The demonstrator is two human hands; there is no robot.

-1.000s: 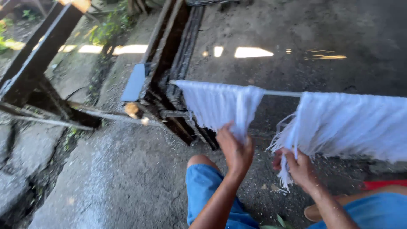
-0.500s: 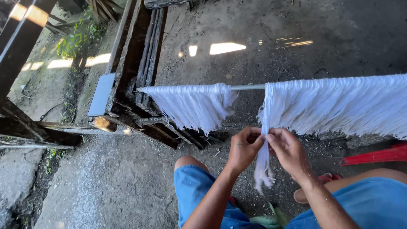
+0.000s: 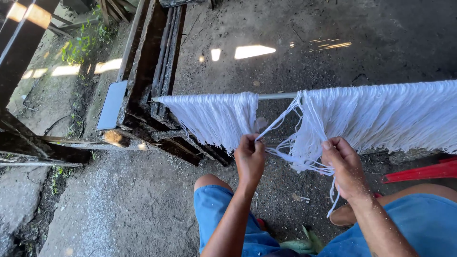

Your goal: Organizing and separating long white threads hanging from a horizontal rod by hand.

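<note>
Apart now, my hands spread the threads (image 3: pixel 290 143).
Left hand (image 3: pixel 250 159) pinches strands; right hand (image 3: pixel 345 166) grips a bunch under the rod (image 3: pixel 277 96).

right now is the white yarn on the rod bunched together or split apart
Split apart. The white yarn hangs in two bundles with bare rod between them, and the left hand and right hand pull strands across the gap.

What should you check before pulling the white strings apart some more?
1. Left hand pinches a strand: ok.
2. Right hand holds the white threads: ok.
3. Rod shows bare between the two bunches: ok.
4. Threads between the hands free of tangles: not ok, they cross.
5. Rod's right end supported: cannot tell, out of view.
6. Left bunch hangs free of the wooden frame: cannot tell.
</note>
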